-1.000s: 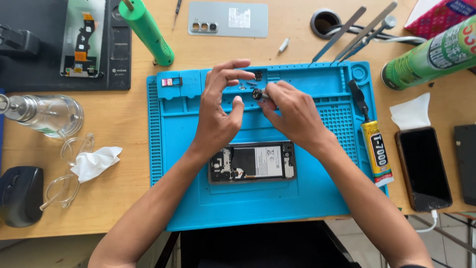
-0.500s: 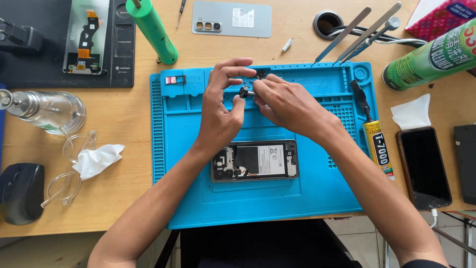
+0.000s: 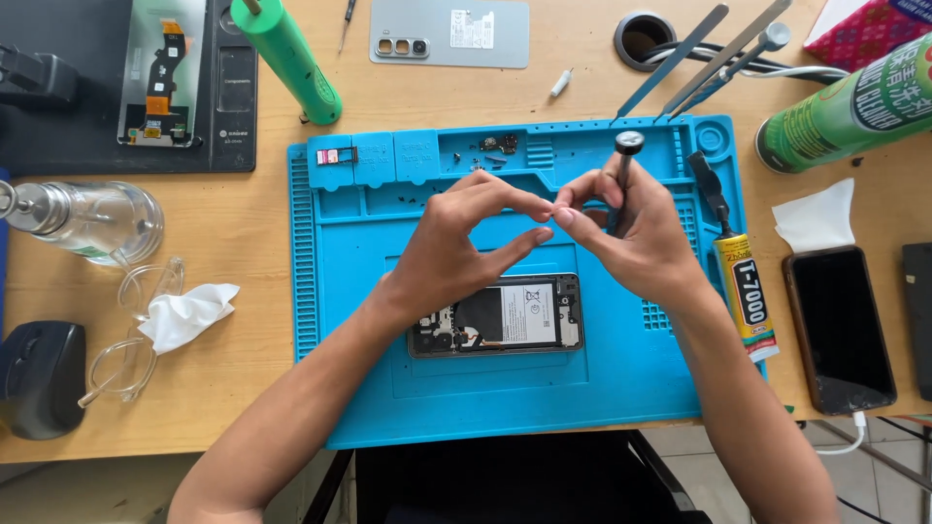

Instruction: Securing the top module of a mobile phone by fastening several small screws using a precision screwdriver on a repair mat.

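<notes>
Plainly the biggest thing in view is the wooden table (image 3: 243, 233), and on it lies the blue work mat (image 3: 349, 291), filling the middle. At ten o'clock from the mat sits a black pad (image 3: 58, 136); at two o'clock a green spray can (image 3: 854, 102) lies on its side. At three o'clock, off the mat's edge, rests a dark phone (image 3: 837, 330), and at twelve o'clock a grey back cover (image 3: 449, 32).

On the mat, at six o'clock from the hands, lies the opened phone (image 3: 497, 315), its insides facing up, with neither hand touching it. A glue tube (image 3: 746, 291) lies along the mat's right border.

Compared with a second ago, both hands have come away from the mat's top trays, towards the middle. The left hand (image 3: 456, 252) has thumb and forefinger pinched together, its tips touching the right hand's fingertips; whether a small part sits in that pinch I cannot tell. The right hand (image 3: 631, 233) is clenched around a screwdriver (image 3: 626, 155), which now stands upright with its round silver cap at twelve o'clock, where earlier it was not clearly seen. I judge the work has shifted from picking among the trays to fingertip handling at the driver.

Tiny loose parts (image 3: 497, 146) sit in the top tray, at eleven o'clock from the hands.
</notes>
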